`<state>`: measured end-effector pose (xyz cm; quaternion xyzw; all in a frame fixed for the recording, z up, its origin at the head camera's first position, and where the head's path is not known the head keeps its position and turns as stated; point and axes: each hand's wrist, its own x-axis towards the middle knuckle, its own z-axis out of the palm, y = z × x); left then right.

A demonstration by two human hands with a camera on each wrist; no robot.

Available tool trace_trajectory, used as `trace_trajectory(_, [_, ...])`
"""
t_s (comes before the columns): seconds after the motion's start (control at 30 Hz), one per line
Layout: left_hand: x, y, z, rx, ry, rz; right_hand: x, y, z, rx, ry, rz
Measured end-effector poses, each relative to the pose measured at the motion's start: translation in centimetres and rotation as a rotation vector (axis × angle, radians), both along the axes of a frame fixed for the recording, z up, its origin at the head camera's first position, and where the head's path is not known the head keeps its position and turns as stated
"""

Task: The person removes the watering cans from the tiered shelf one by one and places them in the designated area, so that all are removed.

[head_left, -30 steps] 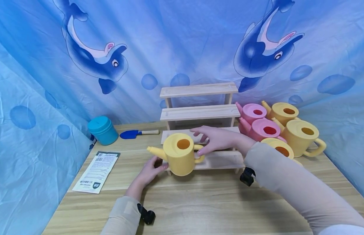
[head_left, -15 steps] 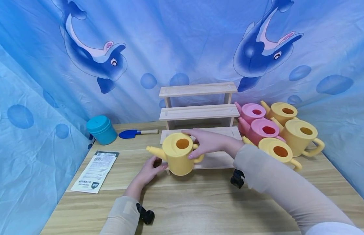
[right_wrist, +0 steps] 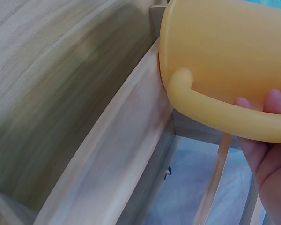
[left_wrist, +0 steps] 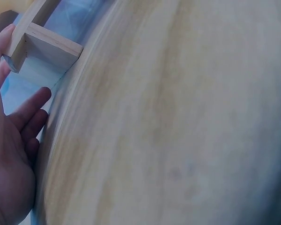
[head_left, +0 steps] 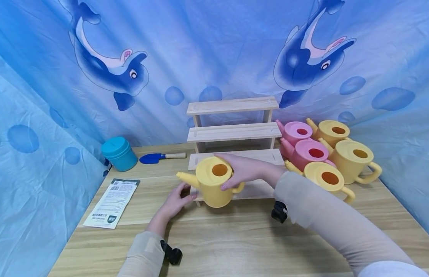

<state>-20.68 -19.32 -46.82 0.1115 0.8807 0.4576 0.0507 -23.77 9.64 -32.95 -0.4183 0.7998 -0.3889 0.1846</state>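
A yellow watering can (head_left: pixel 214 194) stands at the left end of the lowest step of a wooden tiered shelf (head_left: pixel 256 188), spout pointing left. My right hand (head_left: pixel 247 169) grips the can's body from the handle side, thumb at the front. In the right wrist view, fingertips of the right hand (right_wrist: pixel 271 178) show behind the looped handle (right_wrist: pixel 225 115). At the left end of the lowest step, my left hand (head_left: pixel 174 202) pinches the board. The left wrist view has its thumb on the board's edge (left_wrist: pixel 21 35), the other fingers loosely bent below.
Two pink watering cans (head_left: pixel 309 152) and several yellow ones (head_left: pixel 354 157) stand right of the shelf. Leftward are a lidded blue-green canister (head_left: pixel 119 154), a blue trowel (head_left: pixel 152 158) and a white packet (head_left: pixel 112 204). A dolphin-print curtain (head_left: pixel 214 46) hangs behind the table.
My right hand has moved left from the handle and closed around the watering can's body. The can has shifted slightly to the right. My left hand stays at the shelf's end.
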Motion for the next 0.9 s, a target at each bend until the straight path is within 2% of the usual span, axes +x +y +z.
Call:
trace_trajectory(0.23, [-0.1,0.0,-0.1,-0.011,0.001,-0.005,0.4,1.5,-0.2,0.064,0.006,-0.090])
trace_trajectory(0.47, [-0.1,0.0,-0.1,0.037,0.030,-0.045,0.5,3.3,-0.5,0.046,-0.009,-0.143])
trace_trajectory(0.7, [-0.1,0.0,-0.2,0.024,0.012,-0.033,0.9,5.0,-0.7,0.038,0.018,-0.200])
trace_trajectory(0.77, [0.0,0.1,0.1,0.027,0.005,-0.031,1.0,5.5,-0.8,0.032,0.019,-0.218])
trace_trajectory(0.9, [0.8,0.7,1.8,0.043,-0.005,-0.043,1.2,6.4,-1.0,0.013,0.008,-0.240])
